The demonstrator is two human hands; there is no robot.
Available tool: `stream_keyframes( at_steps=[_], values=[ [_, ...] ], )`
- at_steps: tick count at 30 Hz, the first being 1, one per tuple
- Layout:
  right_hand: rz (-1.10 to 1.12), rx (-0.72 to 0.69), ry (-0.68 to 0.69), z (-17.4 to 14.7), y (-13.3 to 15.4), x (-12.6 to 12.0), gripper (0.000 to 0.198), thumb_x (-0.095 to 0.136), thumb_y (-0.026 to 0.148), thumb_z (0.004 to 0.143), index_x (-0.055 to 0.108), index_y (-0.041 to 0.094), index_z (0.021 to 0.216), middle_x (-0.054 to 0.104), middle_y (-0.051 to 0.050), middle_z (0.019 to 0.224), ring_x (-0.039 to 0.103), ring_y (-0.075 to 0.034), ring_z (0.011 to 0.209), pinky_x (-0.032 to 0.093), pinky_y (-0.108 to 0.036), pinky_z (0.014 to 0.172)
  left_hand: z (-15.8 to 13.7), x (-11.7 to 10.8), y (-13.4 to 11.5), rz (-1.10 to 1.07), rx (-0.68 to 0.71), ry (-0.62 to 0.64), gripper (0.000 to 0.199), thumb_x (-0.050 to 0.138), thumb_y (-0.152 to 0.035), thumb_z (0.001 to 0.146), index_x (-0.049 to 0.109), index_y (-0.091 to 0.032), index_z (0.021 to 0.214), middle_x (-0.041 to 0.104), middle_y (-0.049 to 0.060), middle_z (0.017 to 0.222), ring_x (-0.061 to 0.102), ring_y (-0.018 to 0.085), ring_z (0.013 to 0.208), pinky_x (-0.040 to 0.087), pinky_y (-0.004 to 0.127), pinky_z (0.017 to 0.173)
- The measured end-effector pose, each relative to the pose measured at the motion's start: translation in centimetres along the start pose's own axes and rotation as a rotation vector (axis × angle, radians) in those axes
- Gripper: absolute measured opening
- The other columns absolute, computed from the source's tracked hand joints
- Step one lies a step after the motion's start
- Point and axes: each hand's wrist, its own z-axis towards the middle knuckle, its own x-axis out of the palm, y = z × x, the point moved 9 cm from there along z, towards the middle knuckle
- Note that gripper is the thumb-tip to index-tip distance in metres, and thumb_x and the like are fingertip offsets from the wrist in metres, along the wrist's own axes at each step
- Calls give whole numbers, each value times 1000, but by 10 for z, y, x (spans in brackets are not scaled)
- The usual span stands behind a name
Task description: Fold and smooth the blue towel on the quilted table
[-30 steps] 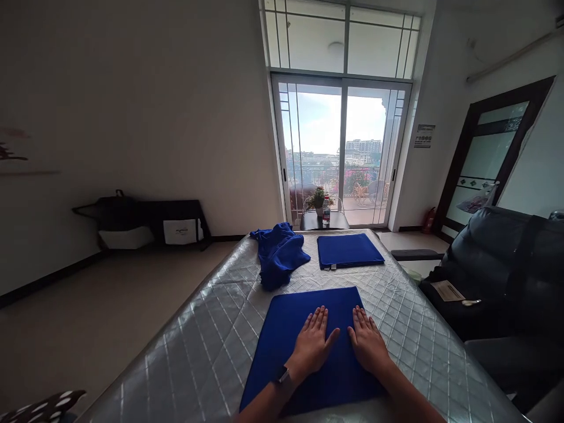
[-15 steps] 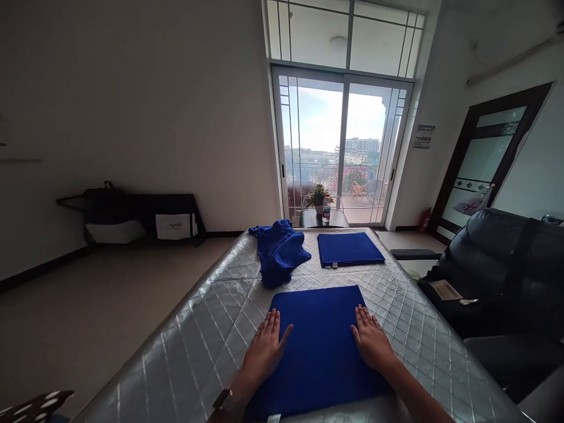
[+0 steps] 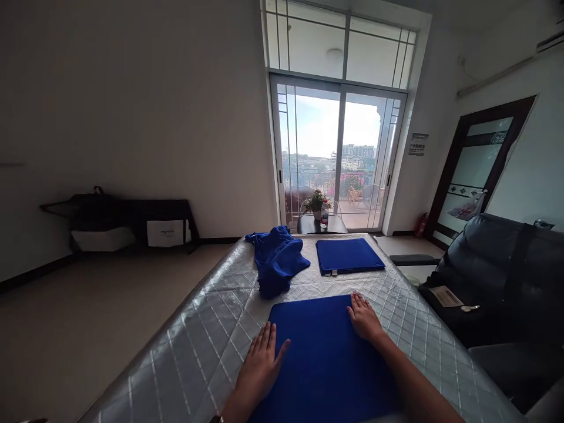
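Observation:
A flat blue cloth cover (image 3: 319, 358), squared off like a cushion cover, lies spread in front of me. My left hand (image 3: 263, 358) rests flat along its left edge, fingers stretched out and thumb spread over the fabric. At the far right corner of the cover, my right hand (image 3: 362, 314) lies with its fingers extended. Beyond it sits a neat stack of blue covers (image 3: 350, 254) with a small white tag at its near edge. A crumpled blue cloth (image 3: 279, 261) lies to the left of that stack.
All the blue cloths lie on a silver quilted surface (image 3: 211, 329). A black armchair (image 3: 497, 264) stands on the right. Past the far edge are a small dark table (image 3: 308, 224) with a potted plant (image 3: 316, 204) and a bottle (image 3: 325, 216). Bags (image 3: 166, 233) rest by the left wall.
My right hand has slid up and slightly inward to the cover's far right corner. My left hand remains along the left edge. The whole view has shifted, with things appearing slightly lower.

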Motion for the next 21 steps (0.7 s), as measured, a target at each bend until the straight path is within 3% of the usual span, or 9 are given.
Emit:
stream_keyframes(
  at_steps=[4, 10, 12, 15, 18, 21],
  values=[
    [48, 36, -7, 7, -12, 13, 71, 14, 44, 95, 22, 7, 155, 22, -13, 167, 15, -19, 156, 13, -38, 127, 1, 0, 0, -41, -8, 72, 80, 18, -63, 95, 30, -7, 150, 29, 17, 162, 30, 24, 150, 33, 44, 124],
    [98, 44, -16, 12, -22, 20, 71, 14, 46, 95, 20, 11, 156, 24, -9, 167, 15, -18, 156, 15, -40, 128, 4, -17, -1, 9, -30, 0, 78, 21, -62, 95, 33, -6, 149, 36, 18, 160, 36, 26, 148, 38, 46, 121],
    [105, 41, -18, 13, -23, 21, 71, 14, 46, 95, 21, 11, 156, 23, -10, 167, 15, -18, 156, 15, -40, 128, 6, -21, -13, 20, -14, -33, 78, 24, -63, 94, 34, -8, 149, 34, 18, 161, 33, 28, 149, 36, 49, 122],
    [117, 30, -22, 14, -25, 23, 70, 15, 45, 95, 21, 10, 156, 22, -11, 167, 15, -20, 156, 14, -41, 128, 13, -18, -62, -44, 139, 5, 77, 27, -65, 93, 34, -14, 150, 32, 15, 162, 29, 28, 151, 33, 50, 124],
    [131, 19, -31, 14, -26, 24, 70, 15, 44, 96, 20, 9, 156, 21, -12, 167, 14, -20, 156, 14, -42, 128, 26, -14, -134, -169, 315, 92, 79, 27, -67, 92, 36, -14, 150, 34, 17, 161, 30, 30, 151, 33, 53, 124],
    [138, 1, -38, 12, -28, 25, 68, 18, 41, 95, 20, 9, 156, 22, -12, 167, 14, -20, 156, 16, -42, 127, 49, -10, -199, -265, 400, 127, 78, 22, -64, 93, 37, -12, 150, 36, 20, 160, 29, 30, 151, 33, 53, 125]
  ],
)
